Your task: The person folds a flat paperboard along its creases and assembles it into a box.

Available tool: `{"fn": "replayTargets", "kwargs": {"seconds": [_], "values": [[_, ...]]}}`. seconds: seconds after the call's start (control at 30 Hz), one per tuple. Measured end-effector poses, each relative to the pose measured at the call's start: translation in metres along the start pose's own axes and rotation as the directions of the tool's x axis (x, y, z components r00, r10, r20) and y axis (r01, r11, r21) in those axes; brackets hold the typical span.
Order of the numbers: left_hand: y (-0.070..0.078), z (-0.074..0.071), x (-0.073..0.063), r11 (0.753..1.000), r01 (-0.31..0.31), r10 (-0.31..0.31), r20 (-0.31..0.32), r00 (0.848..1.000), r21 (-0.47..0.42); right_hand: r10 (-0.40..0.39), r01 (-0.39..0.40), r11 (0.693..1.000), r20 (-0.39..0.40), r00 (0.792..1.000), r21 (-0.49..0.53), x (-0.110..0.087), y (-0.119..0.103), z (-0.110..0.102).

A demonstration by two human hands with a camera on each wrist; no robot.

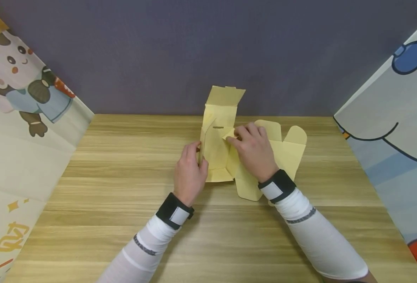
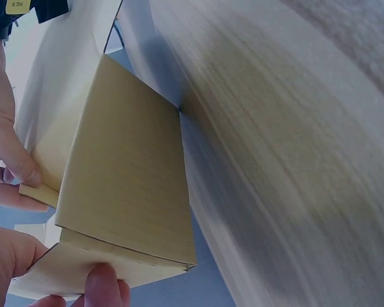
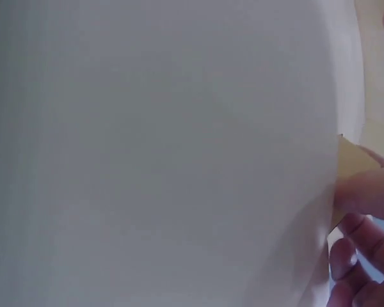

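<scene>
Straddling the part-folded carton (image 1: 217, 151): left hand (image 1: 189, 169) grips its left wall (image 1: 203, 136), right hand (image 1: 253, 147) pinches the small right-side flap (image 1: 228, 135), exact finger placement unclear. Carton's on the table (image 1: 134, 157) between both hands, long axis running near to far.

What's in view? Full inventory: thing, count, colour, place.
Partly folded card box: 1, pale yellow, centre
Flat card panel with rounded flaps: 1, pale yellow, right of box; whether joined to it is unclear
Wood-grain tabletop: 1, light brown, under the card
Plain upright backdrop: 1, dark grey-blue, behind tabletop
Cartoon-printed side panels: 2, multicoloured, left and right
Wrist straps: 2, black with white patches, one per wrist
Fabric sleeves: 2, white, forearms
Left hand: 1, bare, gripping box's left side
Right hand: 1, bare, pinching small flap
</scene>
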State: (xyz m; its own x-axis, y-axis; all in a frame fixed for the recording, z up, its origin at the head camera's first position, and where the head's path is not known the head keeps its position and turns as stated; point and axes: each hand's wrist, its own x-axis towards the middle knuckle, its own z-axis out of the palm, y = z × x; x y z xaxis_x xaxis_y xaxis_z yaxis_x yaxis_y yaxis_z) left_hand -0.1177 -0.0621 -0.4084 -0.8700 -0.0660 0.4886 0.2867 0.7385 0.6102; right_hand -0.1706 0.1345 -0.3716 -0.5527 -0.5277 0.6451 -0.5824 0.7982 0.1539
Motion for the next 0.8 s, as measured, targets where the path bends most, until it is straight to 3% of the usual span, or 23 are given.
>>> {"fn": "replayTargets", "kwargs": {"seconds": [0.33,0.47,0.8], "values": [[0.000,0.002,0.000,1.000,-0.011,0.011,-0.006,1.000,0.005,-0.068,0.069,0.997,0.038,0.997,-0.020,-0.003,0.004,-0.003],[0.001,0.003,0.000,0.999,-0.032,0.033,-0.019,0.999,0.030,-0.040,0.041,0.998,0.030,0.999,-0.039,0.000,0.002,-0.005],[0.004,0.003,0.000,0.994,-0.072,0.074,-0.031,0.997,0.082,0.052,-0.055,0.998,-0.096,0.994,-0.027,0.021,-0.006,-0.015]]}}
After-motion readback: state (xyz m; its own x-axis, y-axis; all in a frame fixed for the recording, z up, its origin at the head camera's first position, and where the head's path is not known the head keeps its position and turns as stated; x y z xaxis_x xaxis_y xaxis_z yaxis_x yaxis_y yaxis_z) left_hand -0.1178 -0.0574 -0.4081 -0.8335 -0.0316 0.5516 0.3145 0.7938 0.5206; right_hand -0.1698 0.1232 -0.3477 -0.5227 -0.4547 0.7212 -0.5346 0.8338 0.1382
